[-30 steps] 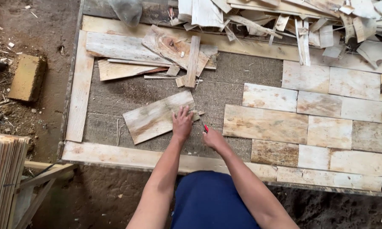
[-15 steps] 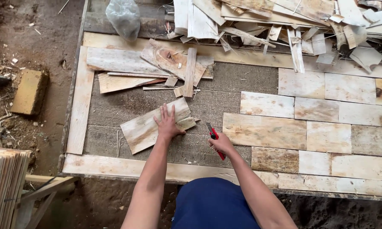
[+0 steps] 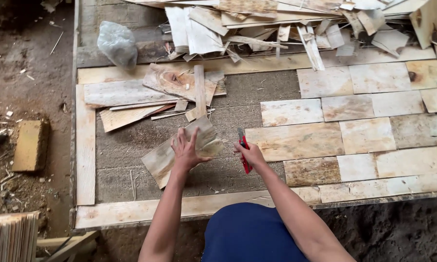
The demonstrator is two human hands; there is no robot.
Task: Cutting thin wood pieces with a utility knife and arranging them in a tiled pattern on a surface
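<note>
**Veneer sheet under your palm, knife ready**

Your left hand (image 3: pixel 187 151) lies flat with fingers spread on a veneer sheet (image 3: pixel 179 151), pinning it rather than gripping it. The sheet sits askew on the grey board (image 3: pixel 257 90), just left of the laid pieces (image 3: pixel 296 140), and its right end is frayed and curling. Your right hand (image 3: pixel 250 154) is clenched round a red knife (image 3: pixel 244 148), blade end up, hovering just beside that ragged end.

You appear to be at the trimming step: squaring a piece so it can join the patchwork. The next move looks to call for firm pressure from your left palm, fingers well clear of the cut line, and a straight pull along the grain, since this thin wood splits easily.

The laid pieces are pale, blotchy rectangles set edge to edge. Rough offcuts (image 3: pixel 155 92) lie at the board's far left, splintered scrap (image 3: pixel 276 24) is heaped beyond, and plain strips (image 3: pixel 85 145) frame the board.
</note>
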